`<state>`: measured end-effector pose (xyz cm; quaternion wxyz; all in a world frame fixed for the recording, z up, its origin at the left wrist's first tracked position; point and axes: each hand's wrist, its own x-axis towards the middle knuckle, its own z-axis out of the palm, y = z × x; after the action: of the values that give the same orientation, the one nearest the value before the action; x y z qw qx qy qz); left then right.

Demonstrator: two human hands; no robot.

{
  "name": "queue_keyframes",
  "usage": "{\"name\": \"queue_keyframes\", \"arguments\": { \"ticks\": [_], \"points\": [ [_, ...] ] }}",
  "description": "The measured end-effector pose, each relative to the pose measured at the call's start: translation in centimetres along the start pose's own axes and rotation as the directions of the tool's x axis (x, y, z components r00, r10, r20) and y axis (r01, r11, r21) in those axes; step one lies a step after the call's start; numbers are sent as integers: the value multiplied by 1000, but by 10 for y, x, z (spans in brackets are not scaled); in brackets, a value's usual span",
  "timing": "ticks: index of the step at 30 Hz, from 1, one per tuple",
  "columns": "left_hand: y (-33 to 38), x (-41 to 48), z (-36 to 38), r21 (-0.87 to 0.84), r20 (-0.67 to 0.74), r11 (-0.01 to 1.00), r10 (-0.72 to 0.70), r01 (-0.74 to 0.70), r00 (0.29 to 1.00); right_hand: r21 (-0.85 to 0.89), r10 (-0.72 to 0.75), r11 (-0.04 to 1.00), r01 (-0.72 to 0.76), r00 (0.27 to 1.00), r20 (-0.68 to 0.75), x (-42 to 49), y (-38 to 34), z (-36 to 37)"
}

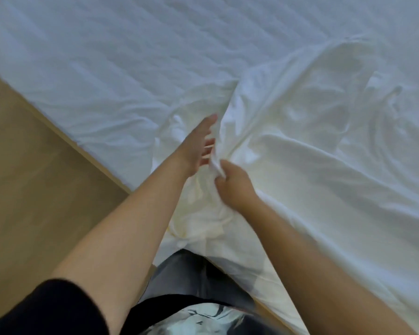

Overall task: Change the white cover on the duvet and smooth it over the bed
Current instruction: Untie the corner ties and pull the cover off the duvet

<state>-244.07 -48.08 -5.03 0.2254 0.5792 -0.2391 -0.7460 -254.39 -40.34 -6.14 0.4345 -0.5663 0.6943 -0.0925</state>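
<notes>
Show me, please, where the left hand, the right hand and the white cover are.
left hand (196, 149): head view, on the hand's middle, below the straight fingers.
right hand (235, 183): head view, on the back of the hand.
white cover (300, 153): head view, on the rumpled cloth right of both hands.

White cover (300, 170), perhaps striped sheet (87, 59)

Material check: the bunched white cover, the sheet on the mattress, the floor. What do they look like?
White cover: thin woven fabric, likely cotton or a blend, matte; it creases softly and bunches where the right hand grips it. Sheet: similar matte white cloth, faint parallel ridges showing, perhaps quilting beneath. Floor: smooth tan surface, wood or laminate by look; too blurred for grain.
</notes>
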Motion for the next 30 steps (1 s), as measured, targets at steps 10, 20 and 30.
{"name": "queue_keyframes", "arguments": {
  "ticks": [10, 20, 30],
  "points": [
    [-1, 12, 47, 553, 418, 786, 25, -276, 908, 562, 421, 817, -130, 801, -426, 31, 19, -79],
    [21, 50, 31, 141, 239, 964, -255, 227, 937, 261, 267, 943, -206, 938, -222, 36, 16, -59],
    [9, 53, 98, 382, 203, 909, 90, -163, 975, 513, 333, 753, -412, 911, 244, -17, 29, -88]
  ]
}}
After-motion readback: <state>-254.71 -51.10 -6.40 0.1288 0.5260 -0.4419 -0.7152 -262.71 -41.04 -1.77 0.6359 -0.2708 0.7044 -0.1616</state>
